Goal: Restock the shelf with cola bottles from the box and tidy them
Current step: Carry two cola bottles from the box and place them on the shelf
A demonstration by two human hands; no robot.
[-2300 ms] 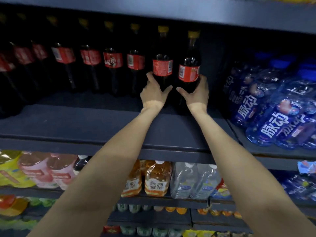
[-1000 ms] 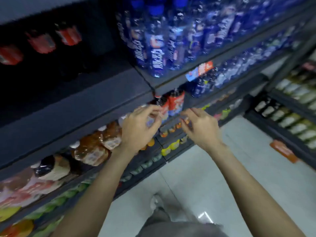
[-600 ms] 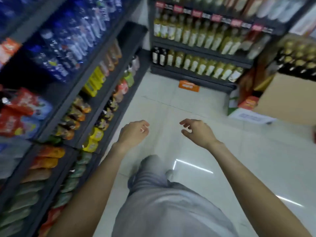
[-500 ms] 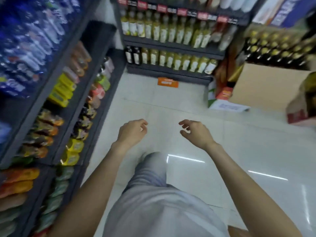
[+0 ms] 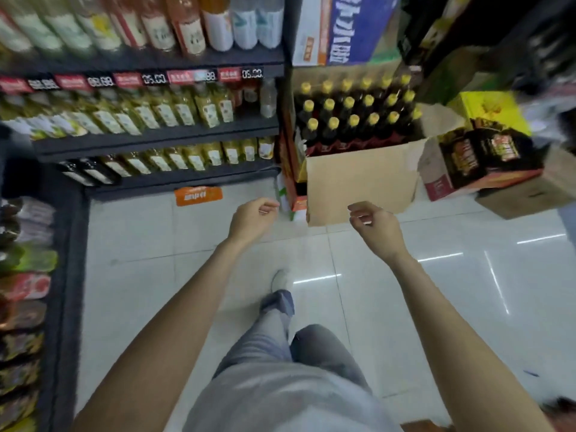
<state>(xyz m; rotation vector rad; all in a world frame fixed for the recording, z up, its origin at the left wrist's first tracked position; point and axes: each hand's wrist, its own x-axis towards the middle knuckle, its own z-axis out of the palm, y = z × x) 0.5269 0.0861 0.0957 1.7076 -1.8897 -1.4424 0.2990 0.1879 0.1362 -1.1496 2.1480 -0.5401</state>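
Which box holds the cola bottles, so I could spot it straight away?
Look past the end of the grey shelving to the stacked cartons. The cola box is the open plain brown carton on the floor, ahead of both hands. Only it shows rows of dark bottles with yellow caps.

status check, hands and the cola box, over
Left hand and right hand both empty, fingers loosely curled. Open cardboard box of yellow-capped cola bottles ahead on the floor, untouched. Nothing on the tiles between.
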